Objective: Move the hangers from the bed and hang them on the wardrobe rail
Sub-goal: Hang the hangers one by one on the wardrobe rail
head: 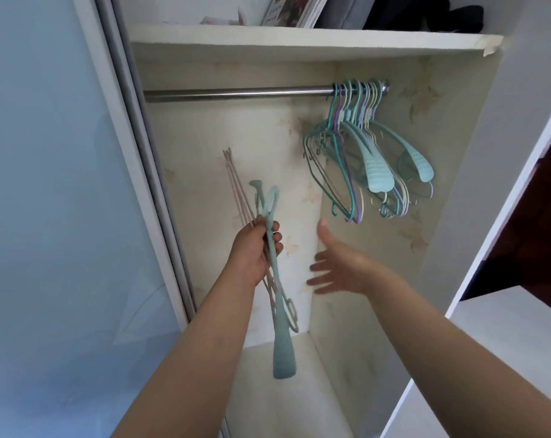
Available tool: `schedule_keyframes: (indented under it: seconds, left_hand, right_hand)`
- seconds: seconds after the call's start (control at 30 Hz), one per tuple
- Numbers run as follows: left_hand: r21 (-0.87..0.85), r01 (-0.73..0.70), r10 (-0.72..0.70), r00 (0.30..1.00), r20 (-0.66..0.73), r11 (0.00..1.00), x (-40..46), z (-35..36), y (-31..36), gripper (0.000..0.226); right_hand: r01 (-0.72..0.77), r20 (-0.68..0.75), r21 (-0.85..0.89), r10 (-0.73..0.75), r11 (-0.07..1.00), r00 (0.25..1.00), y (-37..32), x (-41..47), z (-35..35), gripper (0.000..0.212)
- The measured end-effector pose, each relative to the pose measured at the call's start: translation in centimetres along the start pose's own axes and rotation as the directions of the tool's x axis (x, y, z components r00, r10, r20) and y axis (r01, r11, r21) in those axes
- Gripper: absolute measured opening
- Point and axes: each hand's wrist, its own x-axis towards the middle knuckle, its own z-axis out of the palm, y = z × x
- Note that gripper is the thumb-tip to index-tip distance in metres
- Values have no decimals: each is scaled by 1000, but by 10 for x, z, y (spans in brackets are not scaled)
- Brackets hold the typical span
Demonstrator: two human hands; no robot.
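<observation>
Left hand [257, 248] grips a bundle of hangers [275, 279], right hand [337, 267] spread empty: better pass one hook-up toward the rail [236, 93].

Two bare forearms reach in from below the wardrobe rail [236, 93], no sleeves visible up to the frame edge. Left hand [253, 248] and right hand [340, 267] ungloved; no rings, watch or bracelets visible. Right hand slightly motion-blurred.
</observation>
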Motion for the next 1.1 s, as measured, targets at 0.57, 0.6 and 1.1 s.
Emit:
schedule_keyframes:
  seconds: [0.57,0.6,1.1]
  left_hand:
    - [271,-57,92,988,-120,961,5,6,-30,8]
    - [262,-55,93,987,-135,964,6,5,-30,9]
    - [-110,-137,92,935,-343,985,22,-6,-32,11]
  right_hand:
    - [94,115,-200,-71,975,991,56,-20,29,22]
    - [89,105,-205,-68,975,992,58,-20,29,26]
    - [-1,-409,-799,-541,601,735,87,-24,18,54]
